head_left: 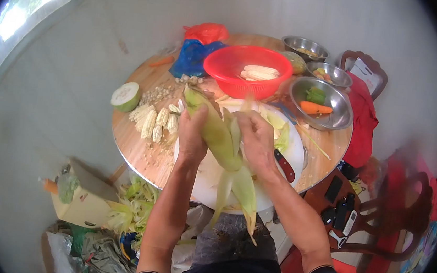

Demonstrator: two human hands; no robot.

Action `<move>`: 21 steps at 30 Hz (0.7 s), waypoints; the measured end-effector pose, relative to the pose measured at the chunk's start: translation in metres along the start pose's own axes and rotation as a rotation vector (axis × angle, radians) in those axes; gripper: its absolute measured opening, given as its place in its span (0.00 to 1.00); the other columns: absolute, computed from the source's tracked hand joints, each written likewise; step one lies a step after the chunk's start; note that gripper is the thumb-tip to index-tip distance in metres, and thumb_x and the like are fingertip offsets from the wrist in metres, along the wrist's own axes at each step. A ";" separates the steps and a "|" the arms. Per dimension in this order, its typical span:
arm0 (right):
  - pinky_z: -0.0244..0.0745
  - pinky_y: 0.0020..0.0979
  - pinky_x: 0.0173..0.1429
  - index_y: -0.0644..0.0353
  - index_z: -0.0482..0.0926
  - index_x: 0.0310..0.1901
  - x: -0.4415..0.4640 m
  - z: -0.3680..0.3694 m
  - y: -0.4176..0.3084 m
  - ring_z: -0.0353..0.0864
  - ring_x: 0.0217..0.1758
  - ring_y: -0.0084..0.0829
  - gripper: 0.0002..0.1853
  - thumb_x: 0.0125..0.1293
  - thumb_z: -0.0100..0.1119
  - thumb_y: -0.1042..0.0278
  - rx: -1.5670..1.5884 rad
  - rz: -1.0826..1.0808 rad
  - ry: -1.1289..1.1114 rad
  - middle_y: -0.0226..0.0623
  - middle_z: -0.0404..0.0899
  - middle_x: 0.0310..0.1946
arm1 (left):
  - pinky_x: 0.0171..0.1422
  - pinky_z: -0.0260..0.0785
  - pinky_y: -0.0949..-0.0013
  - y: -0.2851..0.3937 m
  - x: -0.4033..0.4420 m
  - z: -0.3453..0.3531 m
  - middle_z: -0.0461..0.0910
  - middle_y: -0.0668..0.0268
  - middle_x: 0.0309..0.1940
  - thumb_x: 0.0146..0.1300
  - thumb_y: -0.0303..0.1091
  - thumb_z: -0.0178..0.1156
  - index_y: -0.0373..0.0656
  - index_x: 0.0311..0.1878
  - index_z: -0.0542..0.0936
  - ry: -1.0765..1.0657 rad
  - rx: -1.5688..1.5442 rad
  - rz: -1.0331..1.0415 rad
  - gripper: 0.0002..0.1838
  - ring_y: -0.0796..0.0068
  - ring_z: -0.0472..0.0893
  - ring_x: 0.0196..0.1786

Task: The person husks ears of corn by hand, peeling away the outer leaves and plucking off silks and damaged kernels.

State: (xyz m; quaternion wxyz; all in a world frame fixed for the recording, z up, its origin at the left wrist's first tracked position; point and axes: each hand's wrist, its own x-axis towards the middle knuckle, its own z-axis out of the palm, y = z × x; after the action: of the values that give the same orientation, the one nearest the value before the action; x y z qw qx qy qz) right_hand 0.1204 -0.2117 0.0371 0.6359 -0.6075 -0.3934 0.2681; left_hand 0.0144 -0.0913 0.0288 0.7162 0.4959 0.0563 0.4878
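A green ear of corn [216, 134], partly husked, slants over the white cutting board [204, 182]. My left hand [193, 133] is wrapped around the ear's upper left side. On its right side, my right hand [256, 136] is closed on a strip of husk, though its fingertips are partly hidden. Peeled husk leaves [243, 191] hang down toward my lap. A knife with a dark red handle [284, 165] lies on the board by my right wrist, its blade hidden. Bare corn cobs [148, 123] lie left of my left hand.
Behind my hands stands a red plastic basin [225, 66] with peeled corn [260, 73]. A steel bowl [346, 109] holds a carrot [316, 108] and something green. Half a pale green gourd [126, 96] sits at the left table edge. Discarded husks [141, 203] fill the lower left; a wooden chair [405, 223] stands right.
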 end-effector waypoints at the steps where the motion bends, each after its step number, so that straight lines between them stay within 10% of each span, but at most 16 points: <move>1: 0.77 0.34 0.58 0.71 0.79 0.52 0.000 0.007 0.014 0.84 0.47 0.33 0.18 0.77 0.55 0.59 0.249 -0.093 0.120 0.44 0.83 0.45 | 0.51 0.76 0.65 -0.005 0.003 -0.008 0.80 0.60 0.47 0.72 0.37 0.57 0.36 0.62 0.72 -0.029 -0.110 -0.024 0.21 0.70 0.81 0.46; 9: 0.68 0.35 0.53 0.53 0.68 0.37 -0.008 0.010 0.056 0.62 0.31 0.25 0.07 0.78 0.45 0.71 1.326 -0.076 0.410 0.26 0.62 0.29 | 0.55 0.76 0.59 -0.057 -0.022 -0.026 0.79 0.60 0.48 0.72 0.50 0.64 0.38 0.64 0.70 0.251 -0.316 -0.310 0.29 0.64 0.81 0.49; 21: 0.49 0.31 0.30 0.52 0.61 0.31 -0.091 0.000 0.066 0.49 0.21 0.22 0.17 0.82 0.46 0.57 1.143 -0.085 0.078 0.23 0.52 0.20 | 0.40 0.79 0.61 -0.050 0.013 -0.038 0.78 0.61 0.35 0.71 0.41 0.66 0.37 0.51 0.74 0.271 -0.063 -0.339 0.18 0.65 0.81 0.35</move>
State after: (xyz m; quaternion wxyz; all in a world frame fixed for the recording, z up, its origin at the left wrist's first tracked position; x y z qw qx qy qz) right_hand 0.0795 -0.2784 -0.0432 0.8875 -0.1603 -0.1863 0.3897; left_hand 0.0312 -0.0579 -0.0232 0.7889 0.3868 0.2192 0.4242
